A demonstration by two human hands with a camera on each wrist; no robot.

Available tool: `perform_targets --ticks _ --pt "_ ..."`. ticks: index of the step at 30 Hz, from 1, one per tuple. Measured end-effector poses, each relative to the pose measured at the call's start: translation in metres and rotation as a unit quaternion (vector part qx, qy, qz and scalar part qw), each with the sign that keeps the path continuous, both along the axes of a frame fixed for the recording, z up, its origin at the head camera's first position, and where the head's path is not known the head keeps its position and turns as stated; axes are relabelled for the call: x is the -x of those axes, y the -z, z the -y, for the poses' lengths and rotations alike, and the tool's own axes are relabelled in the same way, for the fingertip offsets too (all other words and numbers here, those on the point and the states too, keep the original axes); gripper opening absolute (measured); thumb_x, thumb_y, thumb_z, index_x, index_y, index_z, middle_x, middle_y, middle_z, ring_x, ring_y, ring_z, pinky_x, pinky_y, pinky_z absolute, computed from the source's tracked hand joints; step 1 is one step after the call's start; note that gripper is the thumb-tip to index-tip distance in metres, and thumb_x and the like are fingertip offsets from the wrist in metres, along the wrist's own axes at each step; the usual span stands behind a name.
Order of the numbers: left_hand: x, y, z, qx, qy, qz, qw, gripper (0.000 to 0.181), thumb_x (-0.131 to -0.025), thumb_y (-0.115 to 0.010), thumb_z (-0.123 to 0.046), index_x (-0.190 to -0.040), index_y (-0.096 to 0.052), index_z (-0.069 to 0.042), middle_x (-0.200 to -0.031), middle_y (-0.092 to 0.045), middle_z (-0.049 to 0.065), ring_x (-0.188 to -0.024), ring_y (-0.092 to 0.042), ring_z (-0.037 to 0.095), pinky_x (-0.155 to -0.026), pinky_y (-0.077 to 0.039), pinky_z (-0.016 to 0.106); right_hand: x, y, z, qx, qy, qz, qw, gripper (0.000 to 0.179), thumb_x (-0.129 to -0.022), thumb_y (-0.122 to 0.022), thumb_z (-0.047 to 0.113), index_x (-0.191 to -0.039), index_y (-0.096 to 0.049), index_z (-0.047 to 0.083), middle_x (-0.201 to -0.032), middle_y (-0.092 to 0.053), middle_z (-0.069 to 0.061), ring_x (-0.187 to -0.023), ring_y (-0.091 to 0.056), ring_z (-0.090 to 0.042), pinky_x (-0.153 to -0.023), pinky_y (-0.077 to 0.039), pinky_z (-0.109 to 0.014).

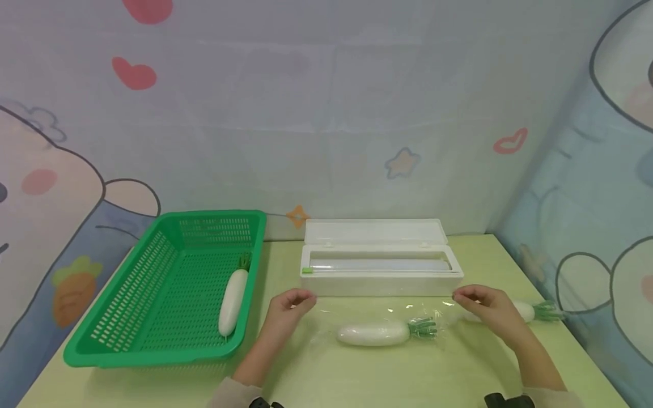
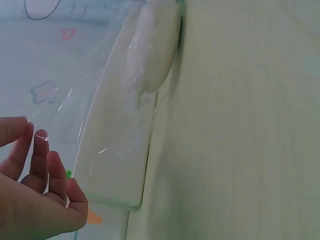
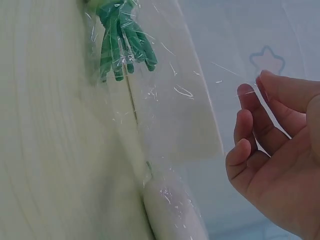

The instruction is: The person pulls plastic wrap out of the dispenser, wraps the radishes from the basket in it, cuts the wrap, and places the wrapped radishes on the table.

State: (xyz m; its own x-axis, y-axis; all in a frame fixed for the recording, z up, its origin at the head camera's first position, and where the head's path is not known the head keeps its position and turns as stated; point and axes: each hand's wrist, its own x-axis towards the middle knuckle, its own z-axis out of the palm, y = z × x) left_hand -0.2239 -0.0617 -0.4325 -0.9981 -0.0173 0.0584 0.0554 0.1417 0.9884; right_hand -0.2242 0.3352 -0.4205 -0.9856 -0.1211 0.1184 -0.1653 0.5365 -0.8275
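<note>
Basket (image 1: 153, 358): green latticed plastic
My left fingers (image 1: 300, 294): pinching clear, crinkled cling film (image 1: 364, 310)
White radish (image 1: 372, 333): smooth, plump, tapering, green leaf stalks (image 1: 422, 328); on the pale bench (image 1: 388, 379), showing through the film
Dispenser (image 1: 381, 286): white oblong box, lid (image 1: 376, 232) raised
My right fingers (image 1: 471, 292): pinching the film's right end

- Soft, even, muted light covers the table (image 1: 403, 379) and the far fabric backdrop (image 1: 331, 107).
- Faint, soft-edged shadows lie beneath the near side of the green plastic basket (image 1: 148, 360) and along the near side of the wrapped white radish (image 1: 373, 334).
- Small white glints and streaks dot the clear plastic film (image 1: 390, 310).
- Both wrist views look dimmer, cooler and hazier than the head view, with softened fine detail.
</note>
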Motion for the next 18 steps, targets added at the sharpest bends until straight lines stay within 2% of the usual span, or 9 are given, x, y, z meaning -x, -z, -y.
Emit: perform_targets --ticks 4,8,12,14,18 --pt "-0.016 0.001 0.008 0.018 0.036 0.003 0.9992 0.012 -0.088 -0.067 -0.007 -0.090 -0.069 0.004 -0.083 -0.066 0.003 -0.076 -0.054 0.008 -0.067 -0.045 0.023 -0.012 0.001 -0.009 0.016 -0.042 0.006 0.9989 0.026 -0.096 -0.059 0.016 -0.107 -0.064 -0.008 -0.098 -0.067 0.013 -0.089 -0.060 0.000 -0.075 -0.052 -0.025" --pt "-0.032 0.005 0.019 0.049 0.100 -0.005 0.9937 0.012 -0.088 -0.068 -0.009 -0.090 -0.068 0.003 -0.087 -0.067 0.004 -0.079 -0.055 0.006 -0.070 -0.044 0.023 -0.025 0.004 -0.019 0.032 -0.101 0.015 0.9943 0.022 -0.097 -0.057 0.010 -0.107 -0.064 -0.008 -0.101 -0.068 0.010 -0.093 -0.062 -0.004 -0.076 -0.053 -0.025" --pt "-0.043 0.010 0.027 0.085 0.165 -0.028 0.9822 0.014 -0.088 -0.069 -0.013 -0.089 -0.068 0.001 -0.094 -0.065 0.007 -0.087 -0.053 0.005 -0.074 -0.039 0.029 -0.034 0.011 -0.029 0.047 -0.161 0.018 0.9857 0.016 -0.096 -0.055 0.003 -0.106 -0.066 -0.003 -0.105 -0.066 0.015 -0.094 -0.060 0.000 -0.073 -0.053 -0.025" --pt "-0.048 0.013 0.030 0.101 0.187 -0.040 0.9763 0.014 -0.088 -0.070 -0.015 -0.088 -0.069 -0.001 -0.096 -0.064 0.007 -0.090 -0.051 0.006 -0.075 -0.036 0.032 -0.038 0.015 -0.032 0.042 -0.186 0.009 0.9817 0.016 -0.095 -0.055 -0.001 -0.105 -0.068 0.001 -0.106 -0.065 0.016 -0.093 -0.059 0.001 -0.070 -0.053 -0.025" --pt "-0.052 0.017 0.033 0.149 0.213 -0.077 0.9625 0.009 -0.086 -0.071 -0.015 -0.085 -0.072 -0.007 -0.094 -0.062 0.003 -0.093 -0.050 0.008 -0.078 -0.039 0.036 -0.042 0.024 -0.035 -0.003 -0.196 -0.016 0.9804 0.017 -0.092 -0.059 -0.001 -0.100 -0.070 0.009 -0.100 -0.067 0.014 -0.086 -0.059 0.000 -0.063 -0.046 -0.024"
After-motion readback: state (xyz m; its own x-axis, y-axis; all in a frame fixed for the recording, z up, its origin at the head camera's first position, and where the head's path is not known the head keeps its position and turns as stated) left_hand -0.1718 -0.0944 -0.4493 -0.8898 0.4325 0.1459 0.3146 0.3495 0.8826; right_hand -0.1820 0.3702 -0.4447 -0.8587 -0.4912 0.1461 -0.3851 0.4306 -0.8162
